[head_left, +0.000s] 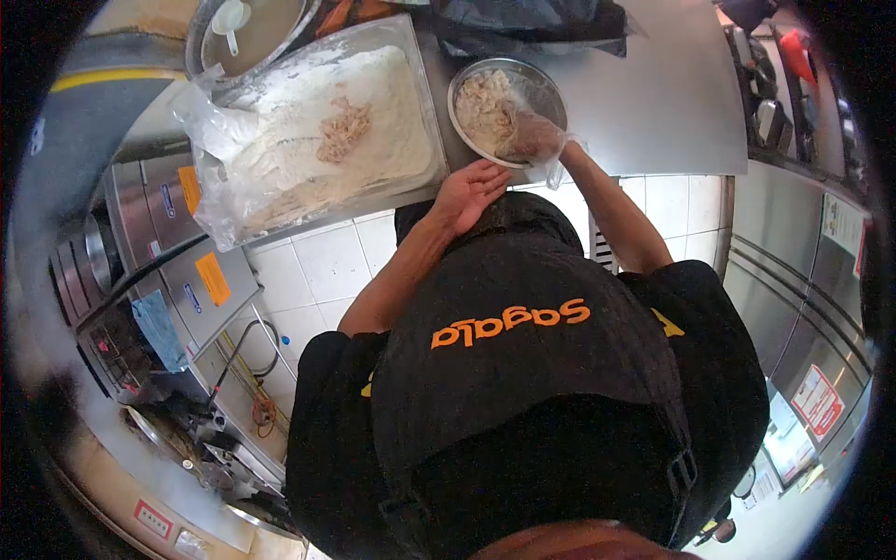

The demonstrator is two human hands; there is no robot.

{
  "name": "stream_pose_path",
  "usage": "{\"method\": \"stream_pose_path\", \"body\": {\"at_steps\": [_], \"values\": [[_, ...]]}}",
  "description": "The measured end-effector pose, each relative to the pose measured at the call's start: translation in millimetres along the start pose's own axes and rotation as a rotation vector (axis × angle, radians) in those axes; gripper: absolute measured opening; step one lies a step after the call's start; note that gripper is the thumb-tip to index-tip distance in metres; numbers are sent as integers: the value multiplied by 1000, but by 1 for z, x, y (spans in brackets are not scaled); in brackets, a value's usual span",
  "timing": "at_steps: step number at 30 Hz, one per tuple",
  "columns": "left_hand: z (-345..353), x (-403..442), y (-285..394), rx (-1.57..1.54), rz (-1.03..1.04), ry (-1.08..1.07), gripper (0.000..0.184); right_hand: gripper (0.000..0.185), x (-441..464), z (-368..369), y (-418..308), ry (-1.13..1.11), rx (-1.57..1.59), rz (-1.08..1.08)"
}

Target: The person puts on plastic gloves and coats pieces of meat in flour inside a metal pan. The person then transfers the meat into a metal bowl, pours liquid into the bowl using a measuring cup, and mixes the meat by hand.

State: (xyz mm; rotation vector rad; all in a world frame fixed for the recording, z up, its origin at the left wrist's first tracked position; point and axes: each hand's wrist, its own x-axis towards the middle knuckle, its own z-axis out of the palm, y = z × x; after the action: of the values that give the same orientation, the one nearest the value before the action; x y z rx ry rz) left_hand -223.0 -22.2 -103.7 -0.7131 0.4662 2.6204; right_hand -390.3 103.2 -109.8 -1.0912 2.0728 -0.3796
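Note:
A round metal bowl (pixel 459 119) near the counter's front edge holds pale, coated pieces (pixel 485 105). My right hand (pixel 534 136), in a clear plastic glove, reaches into the bowl among the pieces; its fingers are blurred and partly hidden. Bare, my left hand (pixel 474 193) lies palm up with its fingers spread at the bowl's near rim, holding nothing. To the left stands a large rectangular tray (pixel 431 131) of white flour (pixel 383 79), with a small heap of pinkish pieces (pixel 343 129) on the flour. Clear plastic (pixel 217 131) hangs over the tray's left side.
Behind the tray, a round container (pixel 198 47) holds cloudy liquid and a white ladle (pixel 231 17). A black plastic bag (pixel 532 28) lies at the counter's back. The steel counter (pixel 663 93) extends right; steel cabinets (pixel 173 205) stand at the left.

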Motion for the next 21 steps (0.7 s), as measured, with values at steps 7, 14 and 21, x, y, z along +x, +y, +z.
{"method": "stream_pose_path", "body": {"at_steps": [7, 14, 21], "values": [[4, -6, 5, 86, 73, -11, 41, 34, 36, 36, 51, 221, -319, -597], [-4, -8, 4, 48, 63, 21, 44, 32, 33, 8, 12, -283, -465, -258], [-10, -4, 4, 73, 39, 58, 46, 37, 40, 25, 59, -230, 889, 284]]}}
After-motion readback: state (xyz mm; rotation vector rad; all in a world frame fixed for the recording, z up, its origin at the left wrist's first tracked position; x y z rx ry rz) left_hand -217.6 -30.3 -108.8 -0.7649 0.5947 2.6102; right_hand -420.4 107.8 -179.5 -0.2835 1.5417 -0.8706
